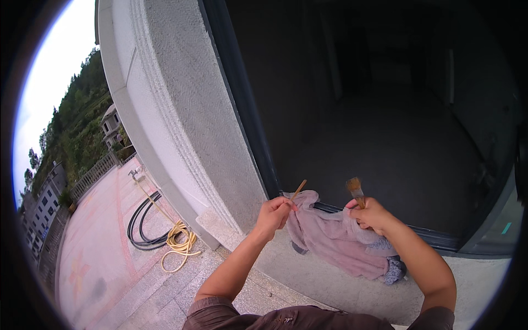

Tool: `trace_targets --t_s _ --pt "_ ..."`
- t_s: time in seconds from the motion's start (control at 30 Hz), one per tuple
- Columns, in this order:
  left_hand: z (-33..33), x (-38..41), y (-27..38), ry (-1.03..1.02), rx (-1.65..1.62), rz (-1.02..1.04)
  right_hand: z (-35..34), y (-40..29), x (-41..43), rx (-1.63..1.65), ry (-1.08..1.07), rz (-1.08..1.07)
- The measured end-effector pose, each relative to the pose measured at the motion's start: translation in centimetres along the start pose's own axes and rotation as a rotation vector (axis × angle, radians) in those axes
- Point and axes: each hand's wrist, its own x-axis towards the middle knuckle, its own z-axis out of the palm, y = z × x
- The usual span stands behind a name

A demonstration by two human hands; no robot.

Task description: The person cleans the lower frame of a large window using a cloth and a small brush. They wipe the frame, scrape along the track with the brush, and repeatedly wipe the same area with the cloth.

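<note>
My left hand (275, 215) pinches a thin wooden stick (300, 188) that points up and away. In my right hand (372, 216) is a flat paintbrush (355, 190), its brownish bristles uppermost. A pink fluffy towel (326, 243) lies crumpled across the window sill between both hands and touches them; whether the left fingers also grip it I cannot tell. The right fingers rest against its top edge. Under the towel's right end shows a blue-and-white patterned cloth (394, 270). Beyond runs the dark window track (433, 239).
The dark window frame (247, 99) rises beside a rough plastered wall (185, 82), with a dim room behind. Down left, a coiled yellow hose (180, 239) and a black hose (134, 231) lie on the paving by a tap (133, 173). A balustrade (95, 175) edges the terrace.
</note>
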Motion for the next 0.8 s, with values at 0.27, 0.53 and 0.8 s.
trace_targets --t_s 0.27,0.53,0.8 --pt "12.6 -3.5 -4.8 0.172 -0.425 0.003 6.5 3.0 -2.1 -0.437 -0.174 -0.244" --pt "3.7 -8.6 -5.3 0.19 -0.811 -0.147 3.1 5.2 -5.4 -0.979 0.122 -0.76" --pt "0.7 -12.6 -5.5 0.305 -0.707 -0.154 1.7 8.4 -1.8 -1.258 0.317 -0.554"
